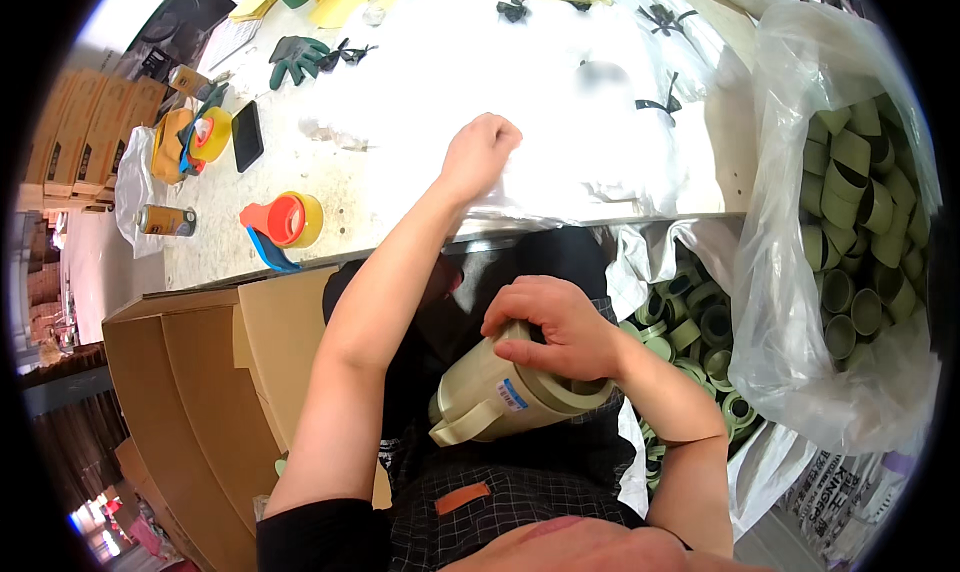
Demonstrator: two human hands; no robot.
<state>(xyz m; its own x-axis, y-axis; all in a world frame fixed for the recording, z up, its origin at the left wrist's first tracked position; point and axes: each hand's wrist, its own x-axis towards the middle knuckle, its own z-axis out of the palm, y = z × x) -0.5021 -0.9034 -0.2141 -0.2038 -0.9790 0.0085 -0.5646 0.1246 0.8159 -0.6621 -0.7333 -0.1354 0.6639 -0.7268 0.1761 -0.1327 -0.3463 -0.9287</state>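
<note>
My right hand (pixel 556 324) grips the upper end of a beige-green plastic jug (pixel 480 387), thumb and fingers curled over its rim. The jug lies tilted across my lap, its handle toward me and a small blue-and-white sticker on its side. My left hand (pixel 482 156) reaches forward over the table, above a bright white plastic-covered surface (pixel 420 102). Its fingers are curled closed; glare and the hand itself hide whatever they may hold.
Left on the table are a red-and-yellow tape roll with a blue strip (pixel 286 220), a phone (pixel 247 137), cans (pixel 166 221) and a green glove (pixel 297 60). A clear bag of green plastic rings (pixel 855 192) stands right. An open cardboard box (pixel 200 392) stands left below the table.
</note>
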